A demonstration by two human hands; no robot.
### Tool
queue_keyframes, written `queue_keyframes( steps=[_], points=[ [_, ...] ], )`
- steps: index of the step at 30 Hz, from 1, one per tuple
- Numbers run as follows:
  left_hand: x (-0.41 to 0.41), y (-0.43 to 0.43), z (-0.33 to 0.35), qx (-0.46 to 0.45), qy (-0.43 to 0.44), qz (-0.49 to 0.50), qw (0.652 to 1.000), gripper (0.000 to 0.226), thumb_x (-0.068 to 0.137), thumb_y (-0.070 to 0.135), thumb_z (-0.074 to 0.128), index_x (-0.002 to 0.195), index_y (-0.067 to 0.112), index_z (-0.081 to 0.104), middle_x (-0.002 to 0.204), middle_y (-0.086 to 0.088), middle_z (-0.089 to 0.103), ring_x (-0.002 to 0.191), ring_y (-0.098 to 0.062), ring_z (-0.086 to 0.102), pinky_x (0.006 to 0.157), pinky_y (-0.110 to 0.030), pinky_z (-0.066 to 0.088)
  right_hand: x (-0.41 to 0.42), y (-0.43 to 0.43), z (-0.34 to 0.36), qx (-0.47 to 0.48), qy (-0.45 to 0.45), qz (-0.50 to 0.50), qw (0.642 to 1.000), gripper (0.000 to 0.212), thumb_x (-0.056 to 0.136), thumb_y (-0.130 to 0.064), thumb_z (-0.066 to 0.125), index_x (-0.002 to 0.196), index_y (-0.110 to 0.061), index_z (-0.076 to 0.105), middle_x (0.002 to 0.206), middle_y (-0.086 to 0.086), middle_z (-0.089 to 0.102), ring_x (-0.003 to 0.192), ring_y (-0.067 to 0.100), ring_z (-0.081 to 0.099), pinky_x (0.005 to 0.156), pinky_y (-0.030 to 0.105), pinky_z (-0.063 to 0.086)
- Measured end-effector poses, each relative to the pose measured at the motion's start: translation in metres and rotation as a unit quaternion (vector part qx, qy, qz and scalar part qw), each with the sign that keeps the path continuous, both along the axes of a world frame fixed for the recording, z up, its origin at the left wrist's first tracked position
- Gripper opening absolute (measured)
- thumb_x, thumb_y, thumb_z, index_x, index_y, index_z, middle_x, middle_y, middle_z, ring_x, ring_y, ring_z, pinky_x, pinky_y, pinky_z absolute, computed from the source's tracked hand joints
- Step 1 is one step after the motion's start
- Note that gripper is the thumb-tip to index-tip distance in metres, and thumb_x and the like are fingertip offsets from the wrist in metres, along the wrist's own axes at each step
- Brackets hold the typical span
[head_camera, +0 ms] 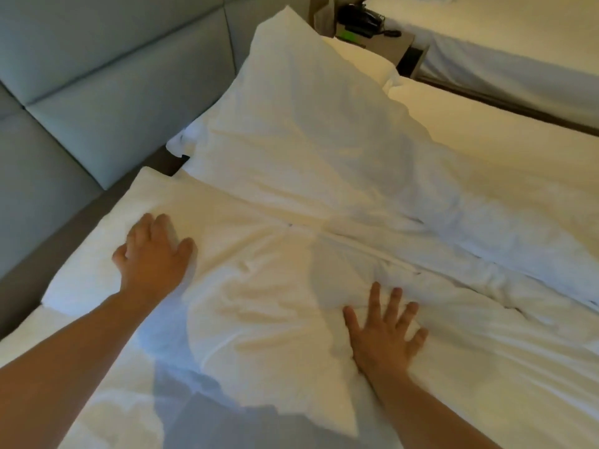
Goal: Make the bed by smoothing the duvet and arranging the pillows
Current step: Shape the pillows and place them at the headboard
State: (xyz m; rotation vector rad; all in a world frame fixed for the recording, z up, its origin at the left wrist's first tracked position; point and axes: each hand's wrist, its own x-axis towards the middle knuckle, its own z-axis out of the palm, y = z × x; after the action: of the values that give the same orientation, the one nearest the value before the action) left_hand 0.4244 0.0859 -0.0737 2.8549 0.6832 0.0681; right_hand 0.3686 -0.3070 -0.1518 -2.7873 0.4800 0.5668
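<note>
a white pillow (246,286) lies flat on the bed near the headboard end, its cover creased and bunched toward the middle. both hands rest on it: the left hand (152,254) on its far left part, toward the corner nearest the headboard (107,92), and the right hand (385,335) on its right side, where the cloth gathers into folds. the two hands are well apart, with the wrinkled middle of the pillow between them.

the left arm reaches forward from the lower left, bare, nearly straight, the wrist bent a little so the palm lies down. the right arm comes in from the lower right, also bare, palm down.

the left hand is open and flat, fingers close together and slightly curled over the pillow, gripping nothing. the right hand is open wide, fingers spread and pressed onto the cloth, holding nothing.

beyond the pillow, a second pillow (308,108) leans tilted, its top corner up against the padded grey-green headboard and its lower end running down across the white duvet (502,189). past it, a nightstand (382,37) carries a dark phone (359,17), and a second bed (518,43) with white bedding stands beside that.
</note>
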Motion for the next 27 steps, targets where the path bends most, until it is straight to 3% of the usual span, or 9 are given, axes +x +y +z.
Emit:
queue_keyframes(
  steps=[6,11,14,16,19,22,24,27],
  points=[
    [0.061,0.025,0.004,-0.013,0.017,-0.026,0.999,0.064,0.091,0.058,0.045,0.143,0.023,0.031,0.153,-0.013,0.037,0.143,-0.033,0.032,0.111,-0.063,0.026,0.007,0.003,-0.007,-0.036,0.004,-0.008,0.999,0.082,0.085,-0.085,0.005,0.146,-0.05,-0.037,0.166,-0.006,-0.032,0.154,0.031,-0.025,0.12,0.065,-0.003],
    [0.119,0.031,0.014,-0.109,-0.008,-0.026,0.994,0.096,0.079,0.084,0.036,0.155,0.026,0.026,0.161,-0.011,0.032,0.148,-0.034,0.03,0.114,-0.062,0.027,0.019,-0.004,-0.025,-0.04,0.013,-0.005,0.999,0.083,0.078,-0.085,-0.005,0.141,-0.049,-0.044,0.163,-0.003,-0.037,0.152,0.032,-0.029,0.12,0.064,-0.007],
    [0.16,0.022,0.017,-0.139,-0.002,-0.058,0.989,0.1,0.073,0.094,0.041,0.149,0.029,0.036,0.15,-0.007,0.046,0.143,-0.033,0.037,0.11,-0.065,0.03,0.021,-0.006,-0.033,-0.045,0.0,-0.013,0.999,0.084,0.074,-0.083,-0.007,0.14,-0.05,-0.045,0.163,-0.003,-0.037,0.152,0.031,-0.029,0.121,0.061,-0.006],
    [0.183,0.011,0.019,-0.182,-0.002,-0.022,0.983,0.1,0.074,0.092,0.047,0.144,0.022,0.043,0.14,-0.009,0.055,0.135,-0.037,0.046,0.109,-0.061,0.033,0.022,-0.006,-0.039,-0.044,-0.005,-0.017,0.999,0.084,0.074,-0.083,-0.007,0.14,-0.049,-0.045,0.163,-0.003,-0.036,0.153,0.031,-0.028,0.121,0.061,-0.006],
    [0.203,-0.001,0.015,-0.186,0.029,0.061,0.98,0.093,0.087,0.08,0.044,0.144,0.007,0.042,0.143,-0.022,0.047,0.131,-0.044,0.045,0.111,-0.057,0.034,0.024,-0.009,-0.049,-0.049,-0.027,-0.023,0.998,0.083,0.076,-0.083,-0.007,0.142,-0.049,-0.043,0.166,-0.002,-0.031,0.154,0.03,-0.025,0.121,0.061,-0.004],
    [0.212,0.002,0.021,-0.186,0.005,0.019,0.982,0.067,0.103,0.058,0.037,0.133,0.0,0.052,0.133,-0.027,0.054,0.122,-0.045,0.051,0.103,-0.05,0.04,0.023,-0.011,-0.056,-0.067,-0.052,-0.026,0.996,0.078,0.084,-0.082,-0.002,0.145,-0.051,-0.039,0.172,0.0,-0.014,0.156,0.03,-0.015,0.121,0.062,0.0],
    [0.22,0.011,0.033,-0.163,-0.027,0.008,0.986,0.061,0.107,0.049,0.035,0.133,-0.004,0.052,0.134,-0.03,0.056,0.127,-0.045,0.05,0.105,-0.048,0.038,0.024,-0.01,-0.056,-0.06,-0.05,-0.026,0.997,0.086,0.082,-0.08,0.014,0.154,-0.05,-0.023,0.173,0.004,0.005,0.157,0.033,0.0,0.118,0.066,0.007],
    [0.23,0.03,0.039,-0.162,-0.02,0.04,0.986,0.061,0.11,0.041,0.029,0.146,-0.006,0.042,0.151,-0.033,0.042,0.14,-0.046,0.04,0.115,-0.049,0.031,0.026,-0.008,-0.053,-0.037,-0.074,-0.017,0.996,0.086,0.084,-0.075,0.028,0.161,-0.043,0.01,0.168,0.01,0.025,0.153,0.043,0.02,0.113,0.073,0.014]
  ],
)
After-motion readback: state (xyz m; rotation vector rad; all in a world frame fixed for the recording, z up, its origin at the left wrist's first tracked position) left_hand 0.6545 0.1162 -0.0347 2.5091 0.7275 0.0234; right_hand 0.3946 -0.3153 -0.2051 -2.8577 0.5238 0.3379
